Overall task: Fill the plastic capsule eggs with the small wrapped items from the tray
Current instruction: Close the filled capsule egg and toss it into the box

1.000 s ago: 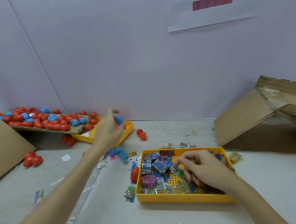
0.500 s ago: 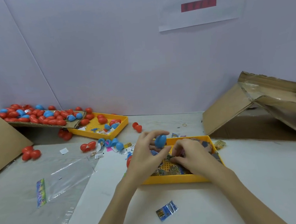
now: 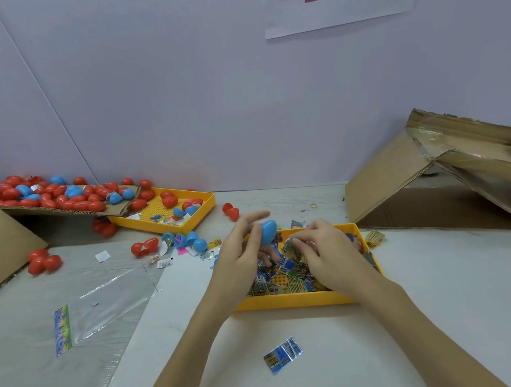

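Blue capsule half (image 3: 267, 231) had come from the far yellow tray (image 3: 206, 206) to the near yellow tray (image 3: 290, 300), so filling looked about to begin

Since a second ago the left hand (image 3: 239, 258) had carried it back from the egg pile (image 3: 59, 195) to the wrapped items (image 3: 288, 279); its thumb and fingers pinched the shell above the tray, index finger straight; the right hand (image 3: 326, 253), curled, pinched a small wrapped item (image 3: 291, 242) just beside the shell; one blue packet (image 3: 283, 355) lay apart on the table (image 3: 448, 299).
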`<state>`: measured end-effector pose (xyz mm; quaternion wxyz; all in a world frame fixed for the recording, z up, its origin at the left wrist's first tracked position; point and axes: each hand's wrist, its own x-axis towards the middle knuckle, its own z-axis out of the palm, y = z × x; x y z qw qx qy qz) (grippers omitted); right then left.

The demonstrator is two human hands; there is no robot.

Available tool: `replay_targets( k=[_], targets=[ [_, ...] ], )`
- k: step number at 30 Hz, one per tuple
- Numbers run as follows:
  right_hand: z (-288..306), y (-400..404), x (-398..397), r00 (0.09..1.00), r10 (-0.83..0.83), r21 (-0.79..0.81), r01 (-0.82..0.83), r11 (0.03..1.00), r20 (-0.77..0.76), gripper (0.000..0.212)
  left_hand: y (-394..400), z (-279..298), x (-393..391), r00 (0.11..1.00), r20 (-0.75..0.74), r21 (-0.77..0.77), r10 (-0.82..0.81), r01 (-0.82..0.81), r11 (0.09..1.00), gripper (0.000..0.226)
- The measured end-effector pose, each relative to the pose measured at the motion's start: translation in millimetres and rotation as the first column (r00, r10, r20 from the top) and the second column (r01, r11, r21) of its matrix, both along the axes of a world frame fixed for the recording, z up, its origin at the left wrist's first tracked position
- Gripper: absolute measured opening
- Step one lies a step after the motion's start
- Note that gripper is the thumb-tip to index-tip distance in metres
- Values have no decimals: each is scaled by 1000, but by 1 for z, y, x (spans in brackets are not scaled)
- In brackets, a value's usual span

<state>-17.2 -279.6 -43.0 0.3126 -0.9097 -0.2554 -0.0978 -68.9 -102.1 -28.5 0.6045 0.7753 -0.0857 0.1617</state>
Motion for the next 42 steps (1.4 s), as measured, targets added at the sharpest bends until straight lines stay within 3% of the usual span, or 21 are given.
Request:
replay_targets(
  k=[6, 10, 15, 22, 26, 31, 36, 42],
  targets=[
    [4, -7, 2, 989, 57, 345, -5, 939, -140, 16, 0, -2, 0, 998, -15, 12, 67, -67, 998, 17],
    [3, -9, 4, 973, 92, 444, 12, 896, -213, 14, 1, -3, 2, 995, -72, -26, 72, -74, 997, 18],
    [3, -9, 7, 957, 111, 491, 36, 871, -269, 17, 1, -4, 1, 992, -89, 57, 84, -79, 995, 24],
    [7, -9, 1, 939, 245, 471, -106, 876, -243, 14, -1, -7, 2, 993, -27, 239, 114, -105, 965, 13],
    [6, -8, 0, 950, 222, 447, -103, 889, -222, 14, 1, -7, 3, 986, -58, 251, 155, -135, 958, 4],
    [4, -8, 0, 981, 111, 458, -25, 888, -162, 12, 0, -7, 3, 983, -24, 285, 179, -165, 944, 8],
    [6, -9, 2, 938, 254, 522, -98, 847, -237, 12, -1, -7, 2, 986, -23, 292, 168, -154, 944, 10],
    [4, -11, 5, 910, 270, 571, -45, 820, -316, 3, -3, -8, 1, 991, -20, 291, 132, -121, 949, 15]
  ],
)
